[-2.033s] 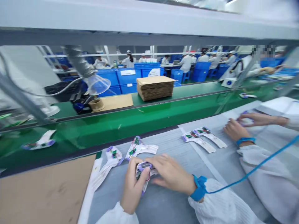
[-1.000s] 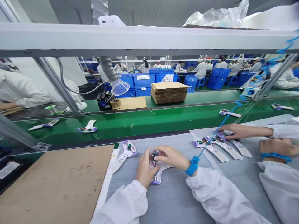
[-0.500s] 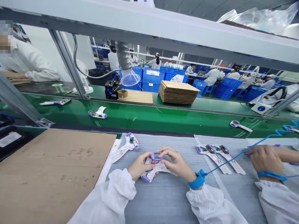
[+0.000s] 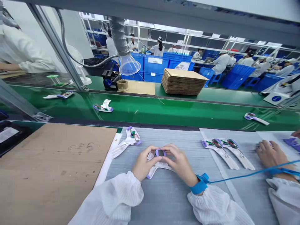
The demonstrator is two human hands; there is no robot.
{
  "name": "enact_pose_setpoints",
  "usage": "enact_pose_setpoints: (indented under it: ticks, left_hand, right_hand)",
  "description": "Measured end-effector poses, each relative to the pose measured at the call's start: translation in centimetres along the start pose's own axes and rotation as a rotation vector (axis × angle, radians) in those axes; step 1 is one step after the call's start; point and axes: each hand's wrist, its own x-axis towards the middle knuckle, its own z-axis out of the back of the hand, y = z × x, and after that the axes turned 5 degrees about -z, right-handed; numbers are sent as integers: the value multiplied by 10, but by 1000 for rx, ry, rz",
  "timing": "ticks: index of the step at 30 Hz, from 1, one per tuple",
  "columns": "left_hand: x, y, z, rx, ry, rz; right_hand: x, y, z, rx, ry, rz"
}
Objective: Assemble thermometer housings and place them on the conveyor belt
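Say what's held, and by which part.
The left hand and right hand hold the small purple-framed screen by its opposite sides; whether they also grip the white shell below is unclear.

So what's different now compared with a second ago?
The left hand and right hand now hold a purple-framed screen face up; before, a green board showed there. Belt shells slid right along the green belt. The shell row on the right dropped from three to two. The cardboard stack, tape and left shell stayed put.

white sheet (image 4: 182,66) on blue bin (image 4: 172,64), number seemingly starting 1820, other bin label (image 4: 155,61) blurred, cardboard (image 4: 58,172) handwriting (image 4: 81,146) illegible
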Motion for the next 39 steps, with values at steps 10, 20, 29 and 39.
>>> enact_pose_setpoints:
  ticks: [10,20,29,39]
  left_hand:
    - [2,8,0,-26,-5,4]
    - [1,8,1,-20,-17,1]
    - [1,6,0,-10,20,-42]
    - [-1,1,-3,92,8,-73]
  right_hand:
    - [-1,-2,0,-48,-50,31]
    - [-2,-5,-1,-67,-68,63]
    - [6,6,7,-145,-101,79]
    - [6,13,3,-276,-44,113]
